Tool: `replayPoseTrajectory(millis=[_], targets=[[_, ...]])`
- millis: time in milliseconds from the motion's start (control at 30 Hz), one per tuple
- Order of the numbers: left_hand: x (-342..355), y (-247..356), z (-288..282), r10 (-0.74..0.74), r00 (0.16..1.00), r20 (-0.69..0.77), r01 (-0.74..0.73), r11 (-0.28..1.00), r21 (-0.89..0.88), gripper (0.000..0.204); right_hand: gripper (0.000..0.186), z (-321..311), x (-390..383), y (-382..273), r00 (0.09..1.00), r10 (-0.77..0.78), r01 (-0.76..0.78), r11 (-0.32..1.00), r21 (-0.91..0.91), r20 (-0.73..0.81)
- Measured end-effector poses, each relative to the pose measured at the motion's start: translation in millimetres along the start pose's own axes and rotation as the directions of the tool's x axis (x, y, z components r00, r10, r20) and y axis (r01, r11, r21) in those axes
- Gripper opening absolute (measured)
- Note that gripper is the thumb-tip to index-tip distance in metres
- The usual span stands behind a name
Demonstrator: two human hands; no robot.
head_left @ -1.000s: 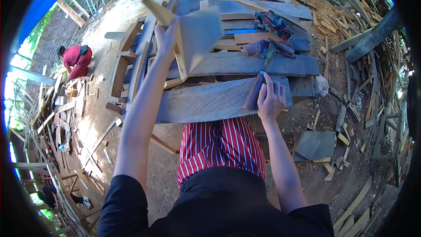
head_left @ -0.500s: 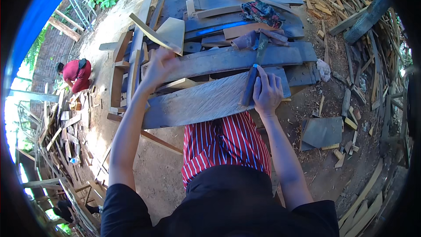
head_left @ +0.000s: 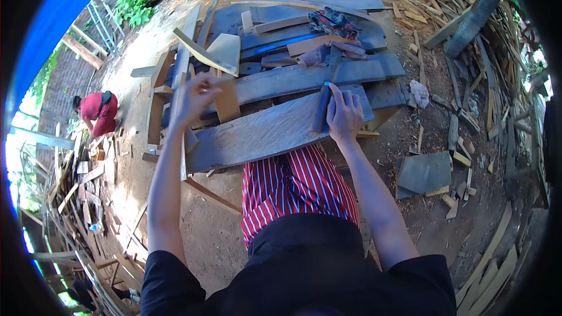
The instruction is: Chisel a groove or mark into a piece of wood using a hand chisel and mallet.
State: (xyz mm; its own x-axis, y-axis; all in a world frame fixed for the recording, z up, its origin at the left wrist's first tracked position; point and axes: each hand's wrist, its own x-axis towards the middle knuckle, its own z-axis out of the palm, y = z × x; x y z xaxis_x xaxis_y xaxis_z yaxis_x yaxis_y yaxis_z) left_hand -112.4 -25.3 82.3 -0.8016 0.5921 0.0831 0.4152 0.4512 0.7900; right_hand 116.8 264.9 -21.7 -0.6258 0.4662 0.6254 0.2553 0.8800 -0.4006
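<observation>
A wide, rough-grained plank [head_left: 252, 133] lies across the near side of the low bench, in front of my striped trousers. My right hand [head_left: 345, 116] is closed at the plank's right part, its thumb and fingers against a narrow dark bar [head_left: 320, 111] that rests across the wood. A small blue spot shows at the thumb's end. Over the plank's left end hovers my left hand [head_left: 198, 96], fingers bent and apart, with nothing visible in them. Just right of it, a tan wood piece [head_left: 227, 100] stands between the planks.
On the bench lie more dark boards [head_left: 304, 81], a pale angular offcut [head_left: 225, 52] and a crumpled patterned cloth [head_left: 333, 23]. Board pieces [head_left: 426, 172] lie on the ground at right, near a large scrap pile [head_left: 497, 76]. A person in red [head_left: 100, 112] bends down at far left.
My left hand has moved slightly down and left, and its blur is gone. The tan piece now stands upright beside it. My right hand stays at the bar; the whole view has shifted slightly.
</observation>
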Motion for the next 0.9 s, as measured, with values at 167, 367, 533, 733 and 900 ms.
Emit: replayPoseTrajectory(millis=[167, 367, 533, 733, 900], targets=[[26.1, 0.0, -60.4, -0.181, 0.944, -0.277, 0.074, 0.931, -0.357, 0.036, 0.035, -4.8, -1.2, 7.0, 0.999, -0.003, 0.002, 1.000, -0.008, -0.044], [25.6, -60.6, -53.4, 0.341, 0.798, -0.497, 0.093, 0.745, 0.661, 0.047, 0.036, -1.5, 2.5, -1.5, 1.000, 0.027, -0.027, 1.000, -0.016, -0.006], [-24.2, 11.1, 74.5, 0.381, 0.865, 0.327, -0.501, 0.625, 0.598, 0.057, 0.036, -5.5, 3.5, 5.7, 0.999, 0.034, -0.035, 0.999, 0.030, 0.011], [-43.0, -9.3, 93.7, 0.386, 0.806, 0.449, -0.582, 0.653, 0.485, 0.060, 0.038, -3.9, 7.3, 0.2, 0.994, 0.060, -0.062, 0.998, 0.013, 0.093], [-38.7, -7.4, 96.9, 0.334, 0.815, 0.474, -0.540, 0.734, 0.411, 0.059, 0.036, -11.8, 9.6, 1.9, 0.981, 0.053, -0.033, 0.994, -0.107, 0.189]])
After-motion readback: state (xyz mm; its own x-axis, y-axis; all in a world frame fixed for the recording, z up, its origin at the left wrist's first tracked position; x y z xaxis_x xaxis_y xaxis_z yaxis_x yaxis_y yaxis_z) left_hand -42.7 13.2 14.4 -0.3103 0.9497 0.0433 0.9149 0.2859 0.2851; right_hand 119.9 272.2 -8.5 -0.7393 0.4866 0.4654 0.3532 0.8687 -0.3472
